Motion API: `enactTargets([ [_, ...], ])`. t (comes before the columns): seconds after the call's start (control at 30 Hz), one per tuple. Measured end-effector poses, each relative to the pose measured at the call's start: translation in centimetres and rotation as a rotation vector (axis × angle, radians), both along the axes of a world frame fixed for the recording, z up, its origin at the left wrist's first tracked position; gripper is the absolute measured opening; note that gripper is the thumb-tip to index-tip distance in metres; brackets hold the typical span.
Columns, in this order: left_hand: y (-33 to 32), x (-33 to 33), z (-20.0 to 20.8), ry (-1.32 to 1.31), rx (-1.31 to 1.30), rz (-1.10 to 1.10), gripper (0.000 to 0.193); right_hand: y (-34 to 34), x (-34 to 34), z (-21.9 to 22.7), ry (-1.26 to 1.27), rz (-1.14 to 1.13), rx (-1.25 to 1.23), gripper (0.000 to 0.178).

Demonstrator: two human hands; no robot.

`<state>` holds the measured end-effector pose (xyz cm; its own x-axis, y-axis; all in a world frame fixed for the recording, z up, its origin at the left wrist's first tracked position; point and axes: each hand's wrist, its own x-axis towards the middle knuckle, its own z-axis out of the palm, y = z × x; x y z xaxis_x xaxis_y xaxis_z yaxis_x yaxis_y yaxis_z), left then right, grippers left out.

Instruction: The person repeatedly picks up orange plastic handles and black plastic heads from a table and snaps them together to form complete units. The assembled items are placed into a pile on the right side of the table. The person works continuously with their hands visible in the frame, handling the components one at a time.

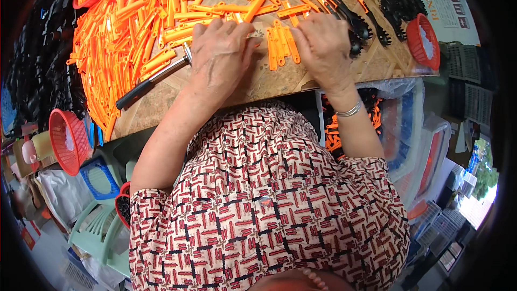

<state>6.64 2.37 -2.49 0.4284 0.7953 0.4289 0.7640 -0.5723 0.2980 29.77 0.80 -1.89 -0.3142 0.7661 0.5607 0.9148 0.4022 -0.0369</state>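
Note:
Both hands are over a worn wooden tabletop (264, 89), backs up and fingers bent. My left hand (222, 54) lies at the edge of a heap of orange plastic handles (129, 37); its fingertips are hidden, so what it grips is unclear. Next to that wrist rests a rod-like tool with a black grip (134, 93) and metal shaft. Several orange handles (279, 48) lie side by side between my hands. My right hand (327, 48) is curled just right of them, its fingers mostly out of sight. Beyond it are black slotted utensil heads (353, 24), some joined to orange handles.
Black utensil parts (396, 0) cover the far right, and a dark mass (40, 70) fills the far left. Red baskets stand at the right corner (413, 43) and lower left (59, 143). Below the table are a pale green chair (102, 229) and a plastic-wrapped bin (406, 129).

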Motion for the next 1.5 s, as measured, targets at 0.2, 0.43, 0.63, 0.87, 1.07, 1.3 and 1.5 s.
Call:
enactTargets([
  [0.2, 1.2, 3.7, -1.0, 0.083, -0.029, 0.013, 0.039, 3.0, 0.7, 0.4, 0.235, -0.048, -0.005, 0.009],
  [0.43, 2.0, 2.7, -0.5, -0.182, -0.213, 0.038, 0.028, 12.7, 4.0, 0.2, 0.288, -0.059, -0.008, 0.019],
  [0.63, 1.3, 0.1, -0.3, -0.732, -0.585, 0.026, 0.015, 16.1, -1.7, 1.5, -0.127, 0.226, -0.032, 0.025],
  [0.87, -0.8, -1.9, 2.0, -1.121, -1.140, -0.016, 0.021, 17.3, -5.0, -1.8, -0.379, 0.273, 0.109, 0.011],
  [1.07, -0.9, -4.0, 2.3, -1.157, -1.017, -0.003, 0.034, 13.3, -4.4, 1.7, 0.003, 0.373, 0.091, 0.009],
  [1.3, -0.2, -5.4, 2.9, -0.796, -0.425, -0.010, 0.022, 6.3, -3.6, 3.6, 0.897, 0.380, -1.031, 0.018],
  [1.5, 0.0, -6.6, 3.7, -0.449, -0.073, -0.206, 0.028, 3.8, -3.9, 3.3, 1.013, 0.412, -1.238, 0.018],
])
